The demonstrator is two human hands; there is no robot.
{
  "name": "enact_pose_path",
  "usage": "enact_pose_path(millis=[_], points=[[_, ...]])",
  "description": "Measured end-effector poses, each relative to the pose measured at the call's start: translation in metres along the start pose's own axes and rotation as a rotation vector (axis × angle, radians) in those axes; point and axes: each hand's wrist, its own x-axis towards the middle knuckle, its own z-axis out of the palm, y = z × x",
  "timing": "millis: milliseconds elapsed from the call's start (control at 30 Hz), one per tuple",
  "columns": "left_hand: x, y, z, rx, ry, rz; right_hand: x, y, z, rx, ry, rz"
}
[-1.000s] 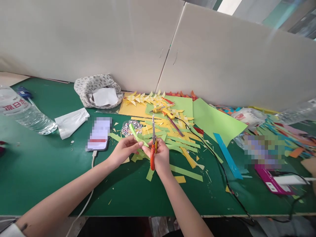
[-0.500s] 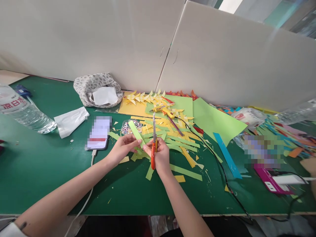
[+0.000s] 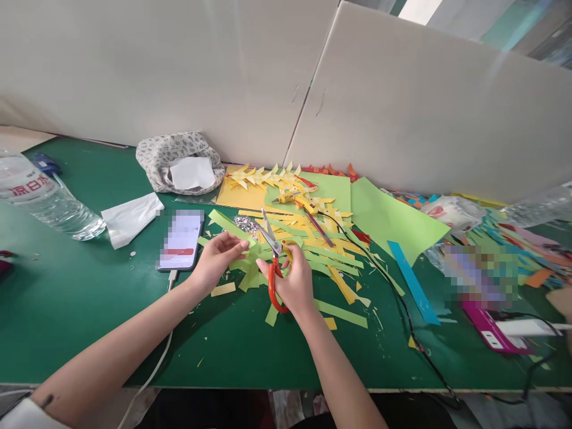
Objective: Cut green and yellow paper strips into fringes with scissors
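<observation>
On green table (image 3: 223, 351): far side, patterned pouch (image 3: 154, 156); left, water bottle (image 3: 49, 196), white paper (image 3: 131, 220), phone (image 3: 181, 238); middle, green and yellow paper strips (image 3: 333, 258); right, blue strip (image 3: 414, 283), magenta block (image 3: 485, 323).

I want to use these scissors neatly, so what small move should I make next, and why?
Perhaps ease the scissors toward the green strip: your right hand holds them open, your left hand pinches the strip, and the strip does not yet lie between the blades.
</observation>
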Motion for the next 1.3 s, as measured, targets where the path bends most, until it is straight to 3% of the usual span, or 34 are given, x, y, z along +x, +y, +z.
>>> enact_pose_path(millis=[100, 233, 533, 767, 1300], points=[[0.0033, 0.0031, -0.0033, -0.038, 0.032, 0.038, 0.0028, 0.0059, -0.0026, -0.220, -0.029, -0.137], [0.0039, 0.0035, -0.0030, -0.017, 0.038, 0.038, 0.0038, 0.0106, -0.0018, -0.322, -0.078, -0.204], [0.0013, 0.0030, 0.0003, 0.062, -0.038, 0.039, 0.0038, 0.0069, -0.0034, -0.318, -0.143, -0.205], [0.0017, 0.0040, -0.0019, 0.063, 0.015, 0.044, 0.0041, 0.0086, -0.0035, -0.341, -0.151, -0.192], [0.0016, 0.0016, -0.0011, 0.075, -0.024, 0.044, 0.0028, 0.0062, -0.0034, -0.322, -0.162, -0.199]])
